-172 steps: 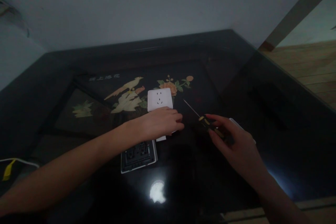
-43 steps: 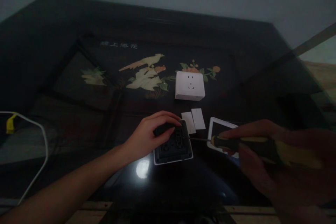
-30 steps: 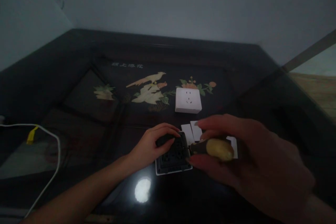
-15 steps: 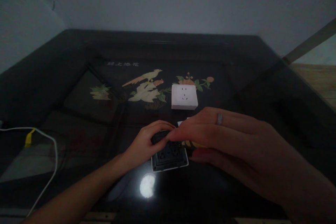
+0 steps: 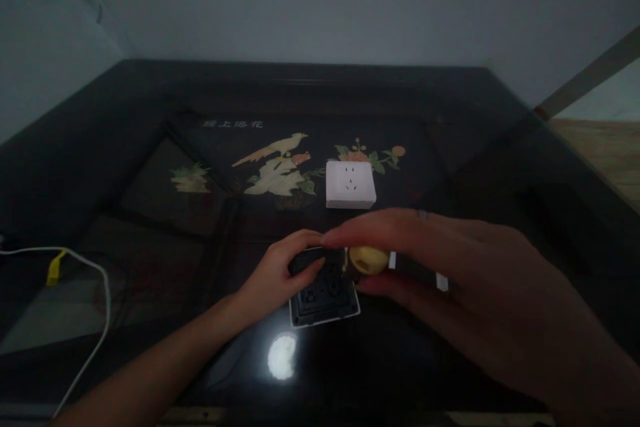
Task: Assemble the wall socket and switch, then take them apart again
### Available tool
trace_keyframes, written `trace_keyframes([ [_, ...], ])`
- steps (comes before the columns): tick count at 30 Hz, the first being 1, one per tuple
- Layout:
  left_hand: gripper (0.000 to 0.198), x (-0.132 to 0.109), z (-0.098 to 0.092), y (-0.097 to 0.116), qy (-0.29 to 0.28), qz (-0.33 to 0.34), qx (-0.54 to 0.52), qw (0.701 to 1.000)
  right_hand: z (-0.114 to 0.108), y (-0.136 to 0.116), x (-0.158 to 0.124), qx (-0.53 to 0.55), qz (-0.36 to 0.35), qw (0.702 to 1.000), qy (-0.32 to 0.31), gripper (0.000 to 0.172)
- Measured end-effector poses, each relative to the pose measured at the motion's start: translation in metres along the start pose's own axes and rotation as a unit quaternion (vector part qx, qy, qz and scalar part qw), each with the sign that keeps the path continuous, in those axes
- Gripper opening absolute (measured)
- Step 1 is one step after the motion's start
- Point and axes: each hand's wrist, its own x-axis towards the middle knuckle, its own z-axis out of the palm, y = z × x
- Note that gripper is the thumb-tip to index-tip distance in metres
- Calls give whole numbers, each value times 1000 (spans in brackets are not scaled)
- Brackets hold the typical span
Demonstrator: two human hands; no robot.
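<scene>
The right hand (image 5: 430,267) had, within the last half second, rolled over slightly; the screwdriver (image 5: 369,259) now presented the butt of its yellow handle to the view, where its side had shown before; the black-backed unit (image 5: 324,310) lay in practically the same place, face down on the dark surface (image 5: 350,373). In the judgement of this description, the roll was a turning stroke applied at the unit's right edge; the shaft and tip were hidden, so engagement with a screw could not be confirmed.

The fingers of the right hand were closed loosely about the handle, thumb below and forefinger above; the left hand (image 5: 280,277) gripped the unit, thumb on its back, other fingers over its far edge, and in all likelihood steadied it against the turn.

The near edge of the surface ran beyond the unit, with open room between for the unit to be drawn nearer; the white box (image 5: 351,185) stood just beyond the hands and limited forward travel; parts of white pieces (image 5: 442,281) showed past the right hand, mostly covered, and called for care in lateral movement; the white cable (image 5: 103,293) lay well apart, at left.
</scene>
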Motion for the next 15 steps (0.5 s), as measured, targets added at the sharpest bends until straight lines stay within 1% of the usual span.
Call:
trace_keyframes([
  [2,20,0,0,0,1,1,5,1000,-5,1,-3,5,-19,998,-57,36],
  [3,20,0,0,1,-2,-1,5,1000,-6,1,-3,-5,-31,997,-66,36],
  [4,20,1,-1,1,-5,-3,4,1000,-5,0,-3,-23,-40,997,-56,33],
  [6,20,1,-1,2,-10,-6,2,1000,0,-2,-1,-76,-53,996,-2,23],
  [8,20,1,-1,1,-12,-5,3,1000,7,-4,2,-125,-53,989,58,20],
  [10,20,1,-1,0,-12,1,8,1000,12,-4,4,-138,-46,985,87,19],
  [11,20,0,-1,-1,-13,4,11,1000,12,-3,4,-129,-39,987,87,20],
  [12,21,0,-1,-2,-13,7,13,1000,12,-2,3,-113,-30,990,80,24],
  [15,22,-3,0,-6,-8,30,20,999,3,3,-1,-69,-5,997,15,45],
])
